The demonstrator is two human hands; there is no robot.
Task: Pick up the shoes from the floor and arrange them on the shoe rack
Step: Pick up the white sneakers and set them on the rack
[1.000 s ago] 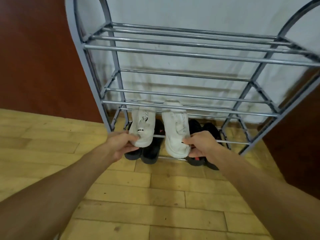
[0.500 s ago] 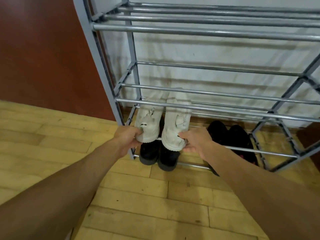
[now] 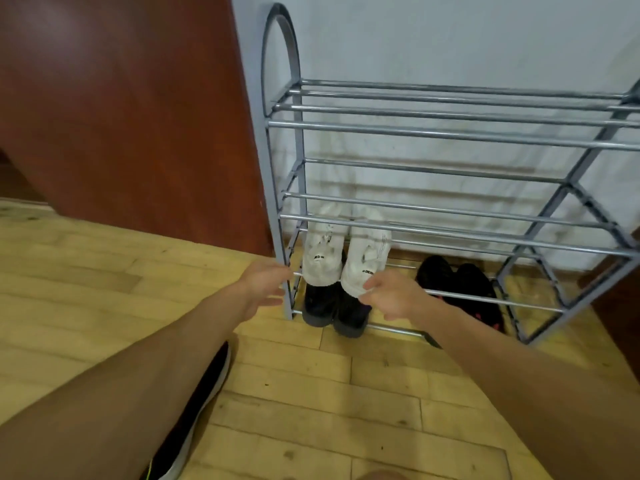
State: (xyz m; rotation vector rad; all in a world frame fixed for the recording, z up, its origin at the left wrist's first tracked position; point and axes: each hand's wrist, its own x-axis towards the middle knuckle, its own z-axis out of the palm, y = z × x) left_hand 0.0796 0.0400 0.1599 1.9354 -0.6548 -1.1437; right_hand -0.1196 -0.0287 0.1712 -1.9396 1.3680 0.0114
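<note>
Two white sneakers [image 3: 323, 261] sit side by side at the left end of the shoe rack [image 3: 450, 134]. They are on the second tier from the bottom, toes pushed in toward the wall [image 3: 450, 39] and heels facing out, probably so the soles span the rails and the heels are easy to reach. The left hand [image 3: 265, 289] hovers just beside the rack's left upright with its fingers spread, its grip slack and holding nothing. The right hand [image 3: 394, 299] has its fingertips at the heel of the right-hand white sneaker. I cannot tell whether its grip pinches that heel or only touches it, but the pose suggests a last nudge to square the shoe with its mate. Directly below, a black pair [image 3: 332, 308] occupies the bottom tier, and a second black pair with red trim [image 3: 462, 287] lies further right on that tier. The upper tiers hold no shoes. On the wooden floor [image 3: 346, 393], a black shoe with a white sole [image 3: 204, 403] shows from under the left forearm. Whether it is worn or waiting to be shelved is unclear. If it is loose, the task is not finished.
</note>
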